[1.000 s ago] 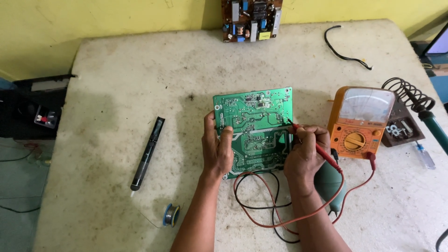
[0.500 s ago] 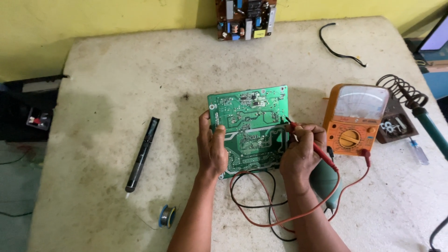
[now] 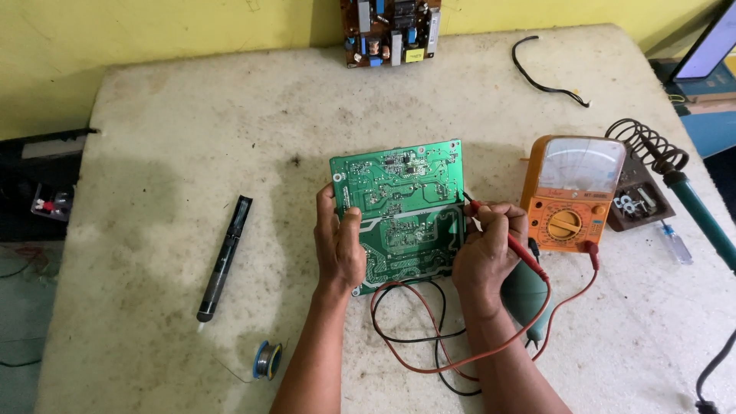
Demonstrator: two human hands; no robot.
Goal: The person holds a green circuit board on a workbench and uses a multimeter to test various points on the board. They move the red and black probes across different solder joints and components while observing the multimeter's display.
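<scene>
Green and solder-side up, the circuit board (image 3: 399,215) lies near the middle of the bench (image 3: 153,138), a little toward its near edge. The left hand (image 3: 340,245) is clamped on the board's left edge, thumb over the top face and fingers tucked along the side. The right hand (image 3: 484,249) is closed around two meter probes: the red probe (image 3: 510,244) runs back over the knuckles, and a dark tip sticks out at the board's right edge, touching or just above it; I cannot tell which.

Probing of this kind goes well, I judge, if the left hand pins the board flat so it cannot rock, and the right heel rests on the bench so the tips land on single pads without bridging neighbours. Both forearms come in from the near edge, wrists low, the right one bent slightly inward.

Red and black leads (image 3: 429,337) loop on the bench between the arms and run right to the orange analogue multimeter (image 3: 571,195), just beside the board toward the right edge. A soldering iron (image 3: 694,207) in its coil stand lies beyond that. Left of the board lies a black pen-shaped tool (image 3: 224,259), with a solder spool (image 3: 267,359) near the near edge. A second board (image 3: 391,31) stands at the far edge.
</scene>
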